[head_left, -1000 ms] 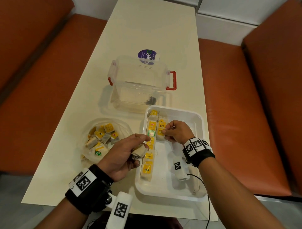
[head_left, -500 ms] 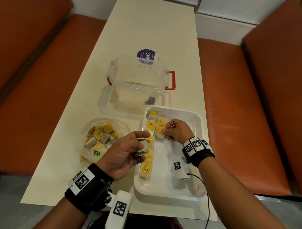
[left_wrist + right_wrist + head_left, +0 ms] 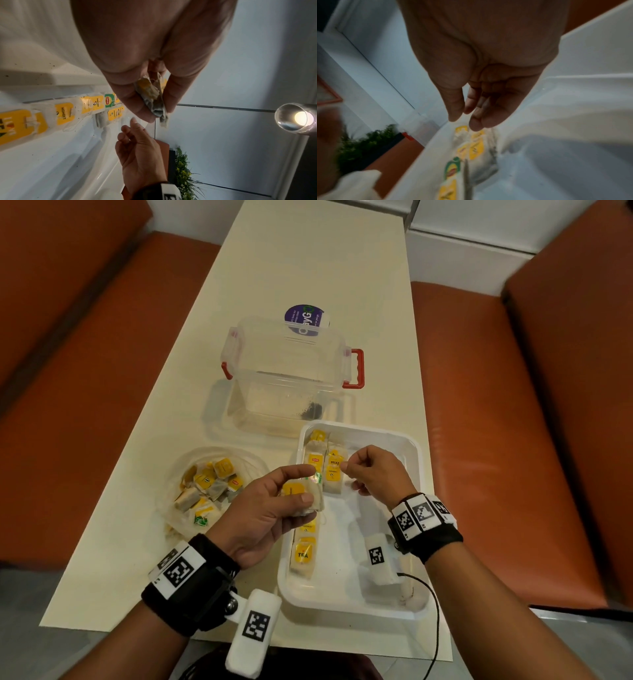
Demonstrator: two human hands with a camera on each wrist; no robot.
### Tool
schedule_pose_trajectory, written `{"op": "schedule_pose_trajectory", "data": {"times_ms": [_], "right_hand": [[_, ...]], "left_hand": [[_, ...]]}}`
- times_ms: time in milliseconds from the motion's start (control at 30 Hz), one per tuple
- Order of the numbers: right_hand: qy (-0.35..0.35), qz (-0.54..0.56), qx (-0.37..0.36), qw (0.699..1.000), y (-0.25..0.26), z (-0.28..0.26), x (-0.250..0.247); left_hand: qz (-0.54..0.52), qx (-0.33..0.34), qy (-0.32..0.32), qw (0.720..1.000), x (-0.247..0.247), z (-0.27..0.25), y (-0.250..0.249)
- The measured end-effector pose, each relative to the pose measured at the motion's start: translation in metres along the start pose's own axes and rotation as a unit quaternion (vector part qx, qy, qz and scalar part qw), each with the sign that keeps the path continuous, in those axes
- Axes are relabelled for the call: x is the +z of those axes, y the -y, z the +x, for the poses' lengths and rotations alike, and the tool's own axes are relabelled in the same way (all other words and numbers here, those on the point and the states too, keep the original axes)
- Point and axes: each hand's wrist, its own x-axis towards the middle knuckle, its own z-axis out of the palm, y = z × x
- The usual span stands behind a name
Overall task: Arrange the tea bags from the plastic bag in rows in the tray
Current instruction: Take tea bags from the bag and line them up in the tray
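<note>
The white tray holds a left row of several yellow-tagged tea bags and a short second row at its far end. My left hand hovers over the left row and pinches a small bunch of tea bags between thumb and fingers. My right hand hangs just above the second row, fingers loosely curled; thumb and forefinger stand slightly apart with nothing between them. The plastic bag, left of the tray, still has several tea bags in it.
A clear lidless box with red latches stands just beyond the tray, with a purple-labelled pot behind it. Orange benches run along both long sides of the narrow cream table. The tray's right half is bare.
My left hand has carried its tea bags right and forward, from beside the tray to over the left row. The right hand has lifted slightly off the second row.
</note>
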Motion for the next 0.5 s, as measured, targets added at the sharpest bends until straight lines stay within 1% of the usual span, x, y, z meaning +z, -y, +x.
{"op": "schedule_pose_trajectory", "data": {"times_ms": [133, 267, 400, 500], "right_hand": [[0.053, 0.068, -0.029, 0.996, 0.028, -0.039, -0.003], [0.114, 0.114, -0.044, 0.986, 0.043, -0.067, -0.007], [0.136, 0.102, -0.064, 0.983, 0.043, -0.075, -0.01], [0.145, 0.096, -0.065, 0.983, 0.039, -0.074, -0.012]], "left_hand": [[0.005, 0.008, -0.001, 1.0, 0.003, 0.004, 0.0], [0.018, 0.008, 0.013, 1.0, 0.009, 0.007, -0.001], [0.072, -0.004, 0.035, 0.997, 0.014, 0.008, -0.001], [0.092, -0.012, 0.048, 0.995, 0.016, 0.009, -0.001]]}}
